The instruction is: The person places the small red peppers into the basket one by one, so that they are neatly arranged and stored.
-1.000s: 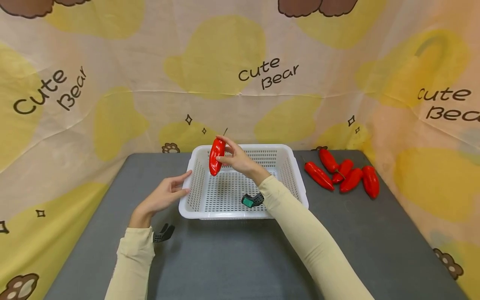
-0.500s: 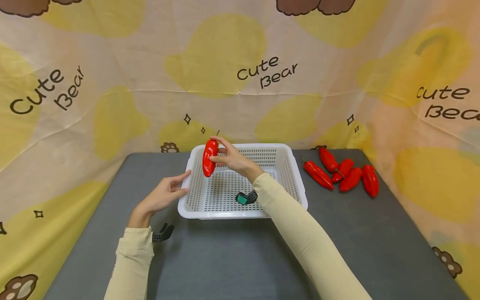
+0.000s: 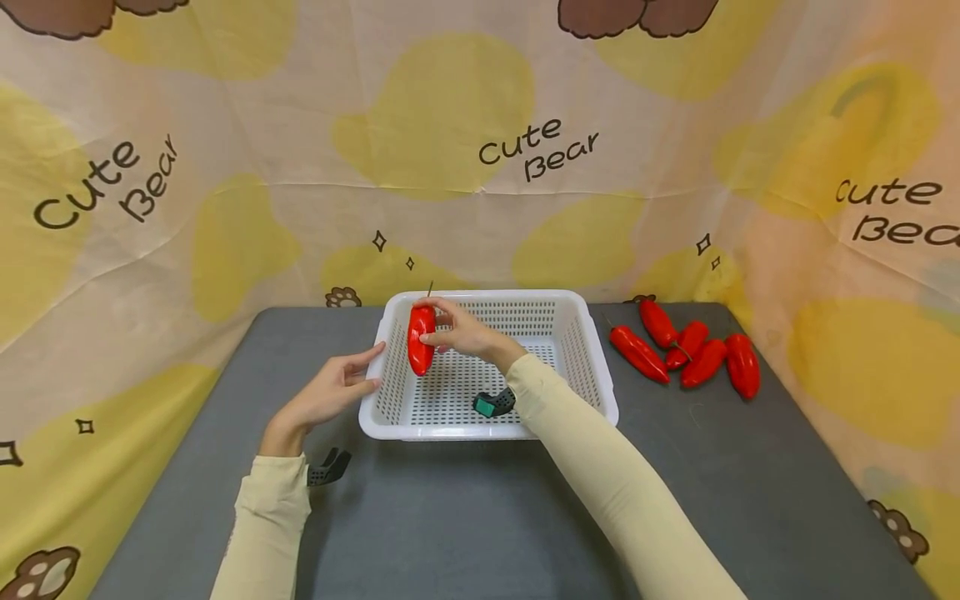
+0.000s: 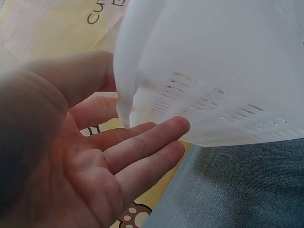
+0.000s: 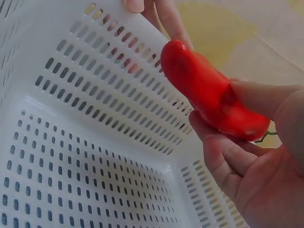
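Note:
My right hand [image 3: 465,332] grips a glossy red chili pepper [image 3: 421,342] between thumb and fingers, above the left part of a white perforated plastic basket [image 3: 491,432]. The pepper [image 5: 209,90] hangs near the basket's left wall, its thin stem pointing away from the basket bottom. At the left rim, my left hand [image 3: 326,396] holds the basket's edge. In the left wrist view, the thumb meets the rim and the other fingers [image 4: 152,142] extend below it, outside the wall. No pepper shows on the visible part of the basket's bottom.
Several more red chili peppers [image 3: 637,354] lie loose on the grey table [image 3: 465,517], right of the basket. Patterned cloth [image 3: 420,108] hangs behind and along both sides of the table. Each wrist wears a dark camera mount [image 3: 327,468].
My right hand has carried the chili pepper left, then lowered it into the basket's left side. The left hand stays at the rim, and the loose peppers lie unmoved.

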### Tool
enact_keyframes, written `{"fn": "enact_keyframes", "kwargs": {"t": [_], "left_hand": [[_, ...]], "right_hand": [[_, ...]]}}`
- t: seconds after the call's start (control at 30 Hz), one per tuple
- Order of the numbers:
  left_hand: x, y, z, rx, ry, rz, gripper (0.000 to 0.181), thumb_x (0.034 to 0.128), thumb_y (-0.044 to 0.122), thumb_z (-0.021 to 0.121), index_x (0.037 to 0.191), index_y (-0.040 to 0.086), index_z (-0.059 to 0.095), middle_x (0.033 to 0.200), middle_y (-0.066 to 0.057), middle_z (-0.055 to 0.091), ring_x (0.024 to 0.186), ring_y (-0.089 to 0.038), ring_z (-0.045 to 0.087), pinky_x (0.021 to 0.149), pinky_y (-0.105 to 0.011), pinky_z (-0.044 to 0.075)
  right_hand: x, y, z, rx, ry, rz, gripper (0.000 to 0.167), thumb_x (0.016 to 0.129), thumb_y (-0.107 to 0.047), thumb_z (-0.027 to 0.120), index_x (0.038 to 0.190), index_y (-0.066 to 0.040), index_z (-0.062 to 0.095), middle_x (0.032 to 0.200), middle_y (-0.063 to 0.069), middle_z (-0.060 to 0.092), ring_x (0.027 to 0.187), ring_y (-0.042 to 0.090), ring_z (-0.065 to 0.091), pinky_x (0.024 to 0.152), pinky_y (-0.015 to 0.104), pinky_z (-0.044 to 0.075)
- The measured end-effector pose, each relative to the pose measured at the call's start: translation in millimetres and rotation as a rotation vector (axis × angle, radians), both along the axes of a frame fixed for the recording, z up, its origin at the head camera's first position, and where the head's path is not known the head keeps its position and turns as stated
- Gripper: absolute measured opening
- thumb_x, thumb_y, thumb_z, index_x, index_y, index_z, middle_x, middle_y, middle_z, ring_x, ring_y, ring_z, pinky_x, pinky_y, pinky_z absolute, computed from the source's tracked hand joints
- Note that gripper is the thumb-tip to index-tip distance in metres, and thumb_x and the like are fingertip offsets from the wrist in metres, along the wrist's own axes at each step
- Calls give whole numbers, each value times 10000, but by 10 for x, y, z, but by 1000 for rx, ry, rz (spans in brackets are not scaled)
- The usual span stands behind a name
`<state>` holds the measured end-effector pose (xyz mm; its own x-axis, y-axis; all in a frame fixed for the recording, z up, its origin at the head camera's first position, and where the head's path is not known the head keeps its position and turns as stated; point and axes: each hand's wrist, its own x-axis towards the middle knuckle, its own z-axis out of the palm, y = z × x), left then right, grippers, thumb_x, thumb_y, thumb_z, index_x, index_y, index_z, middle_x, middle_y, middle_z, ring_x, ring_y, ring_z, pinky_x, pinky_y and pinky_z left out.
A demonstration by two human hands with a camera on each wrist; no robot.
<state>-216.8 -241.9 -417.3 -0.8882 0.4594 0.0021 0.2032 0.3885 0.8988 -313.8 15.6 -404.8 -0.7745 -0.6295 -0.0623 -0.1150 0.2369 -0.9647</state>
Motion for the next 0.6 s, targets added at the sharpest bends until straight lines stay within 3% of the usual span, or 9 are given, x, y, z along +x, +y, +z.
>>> {"fn": "enact_keyframes", "kwargs": {"t": [0.43,0.6], "left_hand": [[13,9,6,-9,-45,33,673,996,82,600,1578,3,273,1562,-301,398,1235,-465,617,930,-403,584],[9,7,6,-5,-46,39,675,997,95,604,1581,19,276,1572,-290,389,1230,-466,620,922,-398,588]], "right_hand": [[-23,23,-95,63,-83,100,699,930,-88,685,1541,-269,396,1514,112,446,1384,332,430,1057,550,497],[-26,25,-109,99,-74,135,689,930,-120,693,1536,-276,404,1532,93,438,1411,334,412,1049,526,507]]}}
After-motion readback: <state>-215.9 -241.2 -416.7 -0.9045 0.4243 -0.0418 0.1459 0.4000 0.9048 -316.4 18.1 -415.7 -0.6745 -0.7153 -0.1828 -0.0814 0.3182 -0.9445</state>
